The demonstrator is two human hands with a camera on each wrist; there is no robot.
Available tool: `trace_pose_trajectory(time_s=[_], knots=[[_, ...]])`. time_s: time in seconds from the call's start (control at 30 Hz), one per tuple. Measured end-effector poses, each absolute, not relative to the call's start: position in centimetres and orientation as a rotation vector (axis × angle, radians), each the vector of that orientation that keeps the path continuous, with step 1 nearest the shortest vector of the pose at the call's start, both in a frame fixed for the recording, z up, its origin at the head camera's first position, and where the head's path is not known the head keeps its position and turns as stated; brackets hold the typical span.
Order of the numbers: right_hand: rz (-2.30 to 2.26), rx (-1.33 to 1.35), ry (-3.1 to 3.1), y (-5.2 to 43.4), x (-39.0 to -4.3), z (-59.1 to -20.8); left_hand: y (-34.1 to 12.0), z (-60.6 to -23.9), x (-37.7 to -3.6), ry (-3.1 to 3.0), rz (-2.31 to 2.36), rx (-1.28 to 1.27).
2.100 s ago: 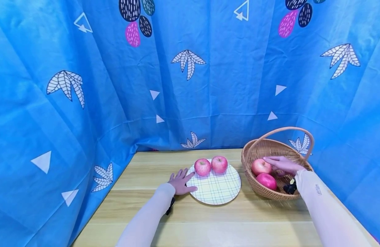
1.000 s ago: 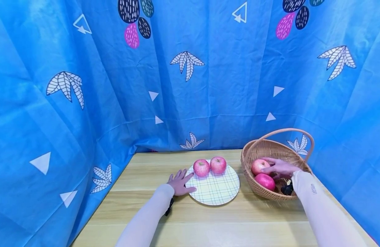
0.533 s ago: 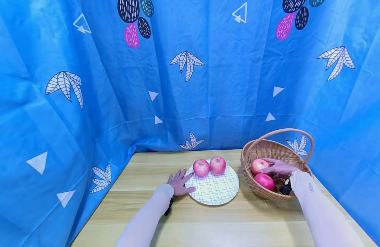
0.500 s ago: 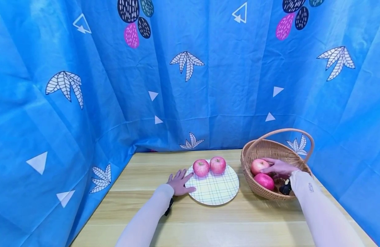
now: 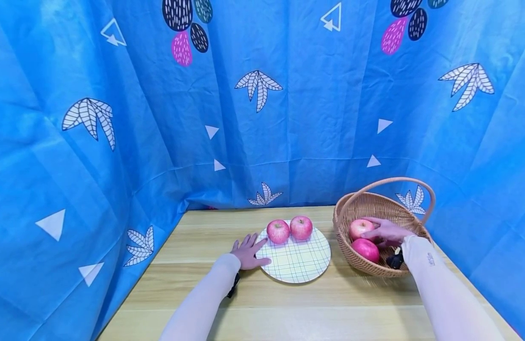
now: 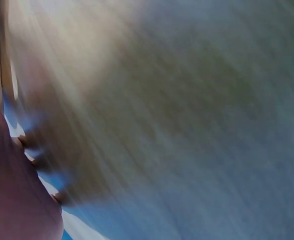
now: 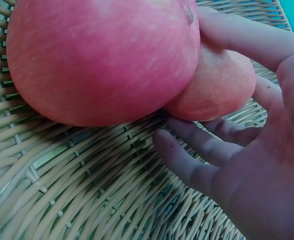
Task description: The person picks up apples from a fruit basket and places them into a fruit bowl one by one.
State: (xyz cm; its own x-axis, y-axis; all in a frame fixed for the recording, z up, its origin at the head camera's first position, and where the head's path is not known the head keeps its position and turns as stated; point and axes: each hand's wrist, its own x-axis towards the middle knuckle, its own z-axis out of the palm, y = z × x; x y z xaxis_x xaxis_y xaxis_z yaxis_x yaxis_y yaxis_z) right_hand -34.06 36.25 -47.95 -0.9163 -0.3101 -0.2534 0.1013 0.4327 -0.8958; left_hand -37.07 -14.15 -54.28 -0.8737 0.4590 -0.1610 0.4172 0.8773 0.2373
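Observation:
In the head view my right hand (image 5: 387, 232) reaches into a wicker basket (image 5: 351, 252). Its thumb and fingers curl round a pale pink apple (image 5: 359, 228); the right wrist view shows that apple (image 7: 224, 85) between thumb and fingers. Nearer the camera, a deeper pink apple (image 5: 365, 250) lies against it in the basket. My left hand (image 5: 246, 253) rests with spread fingers at the left rim of a checked plate (image 5: 298, 263). Two red apples, a left one (image 5: 278, 231) and a right one (image 5: 301, 228), sit side by side at the plate's far edge. The left wrist view is mostly blurred.
The basket's arched handle (image 5: 398, 179) rises above its opening. Under everything lies a light wooden table (image 5: 271, 322). A blue patterned curtain (image 5: 262, 137) hangs behind and along both sides.
My right hand has gone from lying over the pale apple, fingers extended, to gripping it. That apple has shifted slightly right over the last half second. The left hand stays put.

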Motion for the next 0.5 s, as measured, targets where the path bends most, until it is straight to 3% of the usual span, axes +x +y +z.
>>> trace_pose_trajectory(time_s=[0.5], knots=[[-1.436,-0.199,2.336,36.48,-34.21,-47.9,-14.16,-54.69,-37.52,2.833,0.302,0.649]])
